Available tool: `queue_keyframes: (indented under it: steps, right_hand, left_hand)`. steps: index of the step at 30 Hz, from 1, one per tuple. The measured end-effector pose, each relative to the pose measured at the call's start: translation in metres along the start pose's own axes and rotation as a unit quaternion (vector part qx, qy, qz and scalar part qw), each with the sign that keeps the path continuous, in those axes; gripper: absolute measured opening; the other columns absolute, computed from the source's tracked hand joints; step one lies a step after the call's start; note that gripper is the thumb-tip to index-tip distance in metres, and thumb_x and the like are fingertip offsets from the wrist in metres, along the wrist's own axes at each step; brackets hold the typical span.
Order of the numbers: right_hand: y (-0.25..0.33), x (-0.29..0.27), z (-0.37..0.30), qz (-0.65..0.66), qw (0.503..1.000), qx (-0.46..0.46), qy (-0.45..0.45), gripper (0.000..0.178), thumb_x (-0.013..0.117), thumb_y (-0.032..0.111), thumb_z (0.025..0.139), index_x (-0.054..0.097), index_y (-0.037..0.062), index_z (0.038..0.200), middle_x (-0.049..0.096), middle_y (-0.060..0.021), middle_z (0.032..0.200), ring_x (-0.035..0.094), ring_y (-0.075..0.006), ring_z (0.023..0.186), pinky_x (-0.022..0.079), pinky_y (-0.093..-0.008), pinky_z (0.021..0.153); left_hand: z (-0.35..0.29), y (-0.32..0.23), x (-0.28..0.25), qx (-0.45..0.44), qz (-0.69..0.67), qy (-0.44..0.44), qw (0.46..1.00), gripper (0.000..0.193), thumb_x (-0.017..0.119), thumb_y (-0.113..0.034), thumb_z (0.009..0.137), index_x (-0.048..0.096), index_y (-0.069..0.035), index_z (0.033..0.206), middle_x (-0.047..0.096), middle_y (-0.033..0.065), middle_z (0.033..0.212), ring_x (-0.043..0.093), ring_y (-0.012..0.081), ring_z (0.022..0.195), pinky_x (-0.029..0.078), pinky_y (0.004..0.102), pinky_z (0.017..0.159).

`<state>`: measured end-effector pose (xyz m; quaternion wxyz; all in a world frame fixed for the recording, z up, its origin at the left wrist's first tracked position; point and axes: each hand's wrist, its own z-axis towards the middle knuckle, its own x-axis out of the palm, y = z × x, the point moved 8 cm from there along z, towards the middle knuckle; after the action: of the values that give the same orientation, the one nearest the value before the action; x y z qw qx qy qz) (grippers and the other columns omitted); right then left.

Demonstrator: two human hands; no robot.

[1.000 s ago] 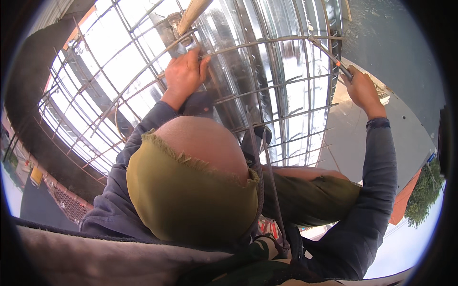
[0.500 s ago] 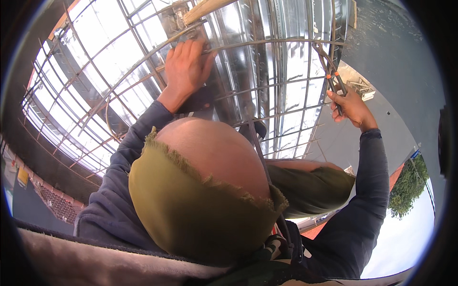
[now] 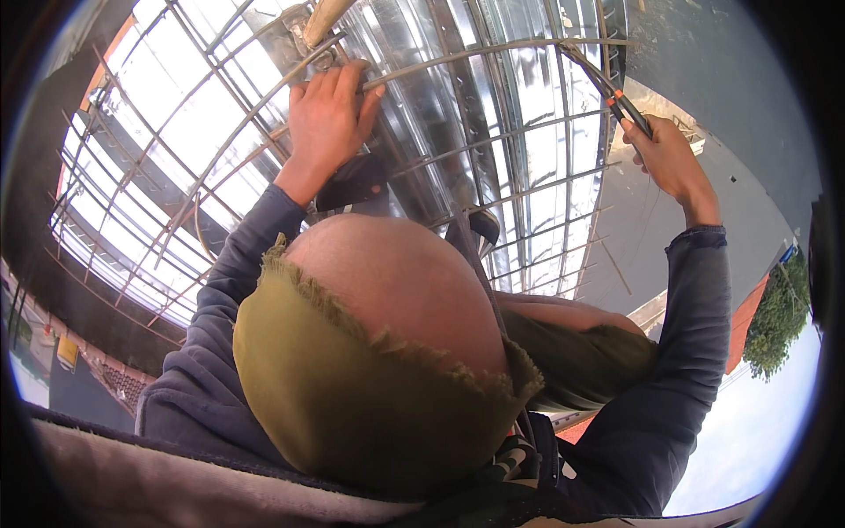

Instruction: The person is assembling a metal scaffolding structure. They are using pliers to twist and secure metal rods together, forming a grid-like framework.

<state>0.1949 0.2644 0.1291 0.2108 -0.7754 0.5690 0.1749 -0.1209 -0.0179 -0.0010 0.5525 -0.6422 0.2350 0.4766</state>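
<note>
My right hand (image 3: 671, 161) is closed round the handles of a pair of end-cutting pincers (image 3: 613, 94) with black and orange grips. The pincer jaws meet a crossing near the right end of a long rebar (image 3: 458, 58). At the other end of this bar, my left hand (image 3: 324, 128) has its fingers curled over the steel, beside a corroded metal fitting and a wooden handle or pole (image 3: 326, 19). A grid of thin rebar (image 3: 176, 132) spreads around both hands.
Shiny corrugated metal decking (image 3: 414, 114) lies beneath the grid. My bent knees in olive trousers (image 3: 352, 414) take up the middle. A dark wall or beam (image 3: 106, 304) edges the left side, and a grey surface (image 3: 731, 207) lies to the right, with loose bar ends sticking out.
The view has shifted a little, and the grid sits higher in it. My right hand has turned slightly on the pincers, whose jaws stay at the bar crossing. My left hand stays on the bar.
</note>
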Motion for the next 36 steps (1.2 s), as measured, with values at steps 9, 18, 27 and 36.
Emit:
queue_keyframes:
  steps: [9, 18, 27, 36]
  right_hand:
    - [0.001, 0.013, -0.007, 0.15, 0.988, -0.004, 0.024, 0.05, 0.087, 0.02, 0.088, 0.055, -0.0054, 0.117, 0.062, -0.0064, 0.074, 0.055, -0.0086, 0.047, 0.042, -0.0252, 0.038]
    - [0.027, -0.003, -0.027, -0.263, 0.909, -0.17, -0.276, 0.062, 0.082, 0.029, 0.086, 0.055, 0.0059, 0.137, 0.068, -0.015, 0.108, 0.074, -0.035, 0.094, 0.061, -0.0508, 0.082]
    - [0.015, 0.001, -0.001, -0.411, 0.834, -0.135, -0.341, 0.039, 0.074, 0.019, 0.095, 0.059, 0.0068, 0.128, 0.068, -0.0129, 0.099, 0.075, -0.0332, 0.083, 0.062, -0.0448, 0.068]
    - [0.012, -0.01, 0.004, -0.34, 0.877, -0.165, -0.298, 0.018, 0.063, 0.016, 0.102, 0.054, 0.0077, 0.115, 0.072, -0.0191, 0.094, 0.074, -0.0423, 0.08, 0.06, -0.0527, 0.067]
  left_hand:
    - [-0.007, -0.005, 0.007, -0.04, -0.025, 0.049, 0.998, 0.035, 0.072, -0.037, 0.099, 0.068, -0.012, 0.123, 0.076, 0.005, 0.091, 0.072, 0.0252, 0.078, 0.048, 0.0395, 0.072]
    - [-0.006, 0.001, 0.009, -0.018, -0.03, 0.032, 0.999, 0.045, 0.075, -0.04, 0.097, 0.066, -0.01, 0.13, 0.075, 0.0069, 0.093, 0.072, 0.0261, 0.082, 0.049, 0.04, 0.07]
    - [-0.004, -0.003, 0.009, -0.037, -0.03, 0.068, 0.997, 0.039, 0.072, -0.04, 0.1, 0.067, -0.014, 0.129, 0.076, 0.0057, 0.083, 0.072, 0.0262, 0.068, 0.051, 0.0382, 0.063]
    - [-0.007, -0.004, 0.013, -0.034, 0.002, 0.034, 0.999, 0.037, 0.068, -0.044, 0.102, 0.069, -0.016, 0.125, 0.075, 0.0054, 0.081, 0.073, 0.0264, 0.07, 0.052, 0.0407, 0.066]
